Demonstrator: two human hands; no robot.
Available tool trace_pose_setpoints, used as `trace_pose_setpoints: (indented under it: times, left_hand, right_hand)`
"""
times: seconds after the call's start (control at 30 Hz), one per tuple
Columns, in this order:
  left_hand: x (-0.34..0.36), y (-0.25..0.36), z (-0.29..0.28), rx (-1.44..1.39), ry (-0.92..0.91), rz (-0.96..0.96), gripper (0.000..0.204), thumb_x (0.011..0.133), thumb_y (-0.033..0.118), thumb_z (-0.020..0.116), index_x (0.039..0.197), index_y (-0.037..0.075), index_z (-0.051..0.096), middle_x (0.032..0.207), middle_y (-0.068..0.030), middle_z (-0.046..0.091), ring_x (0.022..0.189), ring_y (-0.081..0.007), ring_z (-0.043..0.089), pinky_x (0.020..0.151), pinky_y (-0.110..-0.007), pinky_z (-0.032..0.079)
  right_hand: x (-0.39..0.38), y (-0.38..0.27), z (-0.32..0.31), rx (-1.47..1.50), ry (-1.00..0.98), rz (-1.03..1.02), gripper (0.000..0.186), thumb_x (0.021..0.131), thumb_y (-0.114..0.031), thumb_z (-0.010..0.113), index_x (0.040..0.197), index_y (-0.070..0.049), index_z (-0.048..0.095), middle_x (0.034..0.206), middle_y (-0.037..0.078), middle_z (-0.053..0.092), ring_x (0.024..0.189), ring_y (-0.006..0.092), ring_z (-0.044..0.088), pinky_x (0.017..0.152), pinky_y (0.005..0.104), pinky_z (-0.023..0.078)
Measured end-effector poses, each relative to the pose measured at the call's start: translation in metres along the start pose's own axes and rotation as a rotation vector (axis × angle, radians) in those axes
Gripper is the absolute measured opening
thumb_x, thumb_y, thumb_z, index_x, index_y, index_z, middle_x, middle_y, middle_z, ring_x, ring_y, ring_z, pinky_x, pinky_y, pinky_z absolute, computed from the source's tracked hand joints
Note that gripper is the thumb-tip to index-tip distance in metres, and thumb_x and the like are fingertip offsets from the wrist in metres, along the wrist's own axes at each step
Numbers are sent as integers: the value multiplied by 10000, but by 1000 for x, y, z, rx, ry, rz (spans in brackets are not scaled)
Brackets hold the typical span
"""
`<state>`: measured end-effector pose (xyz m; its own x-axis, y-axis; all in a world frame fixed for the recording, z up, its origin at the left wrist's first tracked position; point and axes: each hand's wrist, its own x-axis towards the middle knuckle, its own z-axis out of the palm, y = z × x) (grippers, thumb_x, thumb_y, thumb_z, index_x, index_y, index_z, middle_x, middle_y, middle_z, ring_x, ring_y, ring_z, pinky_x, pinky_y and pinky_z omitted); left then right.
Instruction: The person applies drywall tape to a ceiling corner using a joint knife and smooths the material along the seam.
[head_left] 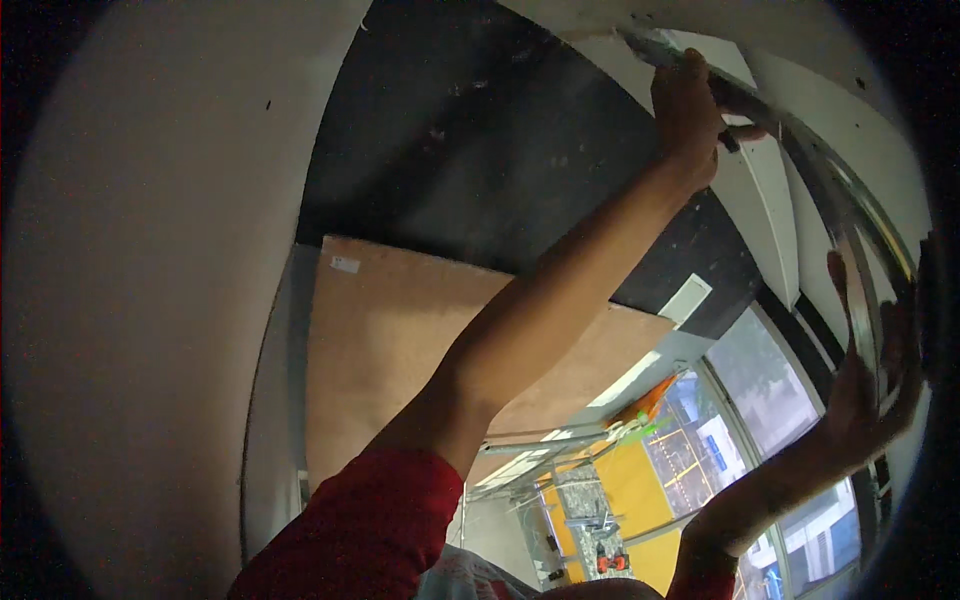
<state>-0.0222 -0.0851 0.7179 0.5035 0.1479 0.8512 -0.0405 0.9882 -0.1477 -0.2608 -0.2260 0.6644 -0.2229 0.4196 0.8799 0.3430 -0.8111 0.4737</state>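
Both my arms, in red sleeves, reach upward toward a long, narrow metal strip [815, 160], perhaps a channel, that bends along the upper right of the view. My left hand [687, 120] is closed around the strip near its far end, thumb on top. A small dark piece shows beside its fingers; what it is I cannot make out. At the far right, in shadow, my right hand [868, 395] grips the same strip farther along, its fingers raised on both sides of it. White panels [765, 200] lie behind the strip.
A black wall surface [480, 130] fills the upper middle, with a brown board [385, 340] below it. A pale wall [150, 300] takes up the left. Windows [765, 380] stand at lower right. Far below are yellow panels [635, 480] and an orange-red item [612, 563].
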Motion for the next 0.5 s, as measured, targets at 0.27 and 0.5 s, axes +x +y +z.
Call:
trace_pose_setpoints:
  times: [0.27,0.5]
  left_hand:
    - [-5,12,2,30,9,-10,260,905,263,384,1004,22,368,819,-144,528,667,-282,611,502,-454,566]
    - [4,11,-6,20,-46,-51,251,892,253,394,982,19,379,836,-156,531,654,-289,607,498,-456,562]
  right_hand:
    - [-1,-39,4,-18,-10,169,395,793,-26,597,1134,114,454,1123,242,504,1011,295,523,890,425,470]
    - [1,-47,22,-20,123,182,442,692,52,593,1128,56,518,1121,184,556,1002,293,564,875,386,478]
